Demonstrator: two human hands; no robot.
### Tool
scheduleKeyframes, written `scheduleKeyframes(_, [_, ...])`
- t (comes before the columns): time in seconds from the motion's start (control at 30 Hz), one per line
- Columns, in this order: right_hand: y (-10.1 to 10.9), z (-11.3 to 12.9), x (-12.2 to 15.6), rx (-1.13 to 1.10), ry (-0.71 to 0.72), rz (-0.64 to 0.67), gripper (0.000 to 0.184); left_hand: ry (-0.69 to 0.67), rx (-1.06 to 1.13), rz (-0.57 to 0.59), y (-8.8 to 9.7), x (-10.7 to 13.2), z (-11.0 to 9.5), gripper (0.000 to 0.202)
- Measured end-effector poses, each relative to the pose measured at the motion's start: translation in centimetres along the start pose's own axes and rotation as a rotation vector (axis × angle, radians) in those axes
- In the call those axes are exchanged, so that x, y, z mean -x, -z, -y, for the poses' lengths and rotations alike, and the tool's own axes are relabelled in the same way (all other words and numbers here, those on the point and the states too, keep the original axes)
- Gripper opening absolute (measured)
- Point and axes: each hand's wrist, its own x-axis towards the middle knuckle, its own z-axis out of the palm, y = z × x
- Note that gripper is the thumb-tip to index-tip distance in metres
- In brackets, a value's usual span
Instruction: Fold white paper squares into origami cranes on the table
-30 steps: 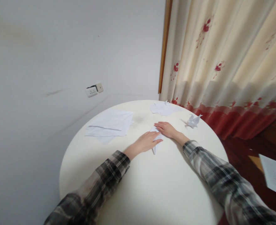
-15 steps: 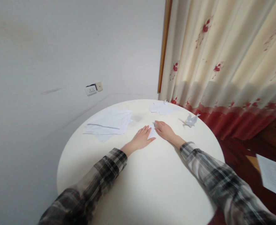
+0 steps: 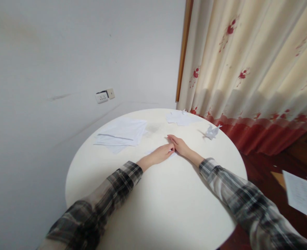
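Note:
My left hand [image 3: 162, 155] is closed over a small folded piece of white paper [image 3: 172, 155] on the round white table [image 3: 164, 205]. Its fingers curl down at the paper, most of which they cover. My right hand [image 3: 179, 145] touches the left fingertips, resting on its side with fingers stretched out together toward the left. A slip of the paper shows on either side of my left hand. To the right of my hands stands a folded paper crane [image 3: 213, 132].
A stack of white sheets [image 3: 122, 131] lies at the table's left. More paper pieces [image 3: 181, 118] lie at the back, with a small folded figure [image 3: 184, 112] on them. A wall socket [image 3: 101, 97], a curtain [image 3: 247, 69] and a written sheet [image 3: 300, 191] surround the table.
My left hand has gone from lying flat to curled fingers and shifted slightly right. My right hand has turned onto its side, and the two hands now touch. The paper is more hidden.

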Motion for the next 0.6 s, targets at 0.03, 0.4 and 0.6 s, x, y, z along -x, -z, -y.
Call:
scheduleKeyframes(0.03, [0.0, -0.1, -0.1, -0.019, -0.012, 0.021, 0.036, -0.004, -0.017, -0.020, -0.2, 0.0, 0.2, 0.018])
scheduleKeyframes(0.4, [0.6, 1.4, 0.5, 0.125, 0.086, 0.173, 0.058, -0.049, -0.268, 0.057, 0.4, 0.4, 0.0, 0.055])
scheduleKeyframes(0.6, [0.7, 0.9, 1.1, 0.318, 0.162, 0.295, 0.073, -0.123, -0.212, 0.074, 1.1, 0.9, 0.5, 0.059])
